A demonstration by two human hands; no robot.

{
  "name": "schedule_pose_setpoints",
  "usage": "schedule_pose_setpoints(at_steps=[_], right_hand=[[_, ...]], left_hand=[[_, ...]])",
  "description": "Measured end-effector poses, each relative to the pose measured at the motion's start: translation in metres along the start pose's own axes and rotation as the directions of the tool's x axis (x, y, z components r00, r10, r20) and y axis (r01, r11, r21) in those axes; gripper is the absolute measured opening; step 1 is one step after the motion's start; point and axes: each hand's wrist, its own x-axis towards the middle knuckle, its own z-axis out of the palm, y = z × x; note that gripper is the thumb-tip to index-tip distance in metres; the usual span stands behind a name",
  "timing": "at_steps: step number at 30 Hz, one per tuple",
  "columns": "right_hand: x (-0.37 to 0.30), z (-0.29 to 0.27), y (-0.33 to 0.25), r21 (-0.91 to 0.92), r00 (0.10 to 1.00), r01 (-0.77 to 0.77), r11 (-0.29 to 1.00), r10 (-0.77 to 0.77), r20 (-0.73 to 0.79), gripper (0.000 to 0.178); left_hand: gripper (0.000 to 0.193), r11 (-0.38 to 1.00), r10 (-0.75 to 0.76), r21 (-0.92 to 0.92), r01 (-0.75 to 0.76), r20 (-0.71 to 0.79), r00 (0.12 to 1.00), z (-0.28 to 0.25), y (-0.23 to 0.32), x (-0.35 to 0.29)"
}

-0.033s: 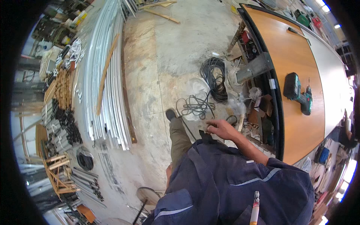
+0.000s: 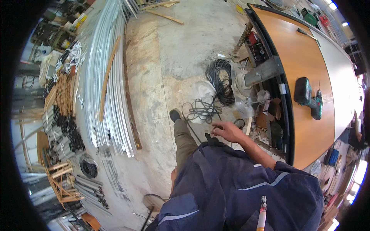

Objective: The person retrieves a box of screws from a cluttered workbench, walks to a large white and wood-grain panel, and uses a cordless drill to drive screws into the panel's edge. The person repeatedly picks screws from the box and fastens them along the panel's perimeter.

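Note:
My right hand (image 2: 228, 132) is in front of my dark blue jacket (image 2: 219, 169), its fingers loosely bent and slightly apart, with nothing visible in them. Just left of its fingertips is a dark strap-like piece (image 2: 209, 139) at the jacket's hem. Of my left hand (image 2: 173, 176), only a sliver shows past the jacket's left side; its fingers are hidden. Past the right hand, a tangle of black cable (image 2: 202, 109) and a thicker black coil (image 2: 220, 82) lie on the floor. A cigarette (image 2: 262, 216) with an ash tip juts up from the lower edge, away from both hands.
Long silvery metal profiles (image 2: 102, 73) are stacked along the left, a wooden strip (image 2: 110, 79) on top. At right, a worktable with a wood-coloured panel (image 2: 296, 50) bears a green cordless drill (image 2: 310, 99) and a screwdriver (image 2: 306, 34). Scrap boxes (image 2: 269, 111) sit underneath.
The view has shifted slightly; the drill and table appear a little further right. My foot sits slightly higher in the picture. Both hands keep nearly the same place.

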Motion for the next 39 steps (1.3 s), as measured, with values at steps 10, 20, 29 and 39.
schedule_pose_setpoints(at_steps=[10, 20, 29, 39], right_hand=[[0.145, -0.011, 0.012, -0.101, 0.897, -0.391, 0.915, 0.355, -0.263, 0.039], [0.305, -0.081, -0.008, 0.388, 0.808, -0.358, 0.849, 0.490, -0.327, 0.034], [0.475, -0.283, -0.100, 0.242, 0.793, -0.266, 0.933, 0.354, -0.495, 0.041], [0.569, -0.456, -0.151, 0.531, 0.573, -0.106, 0.841, 0.488, -0.659, 0.041]], left_hand=[[0.040, 0.995, 0.012, 0.096, -0.027, 0.157, 0.987, -0.159, 0.325, 0.271], [0.041, 0.931, 0.364, -0.036, -0.364, 0.191, 0.912, -0.146, 0.699, 0.438], [0.043, 0.589, 0.221, 0.676, -0.443, 0.393, 0.893, -0.100, 0.795, 0.470], [0.043, 0.164, 0.182, 0.654, -0.738, 0.716, 0.674, 0.019, 1.041, 0.674]])
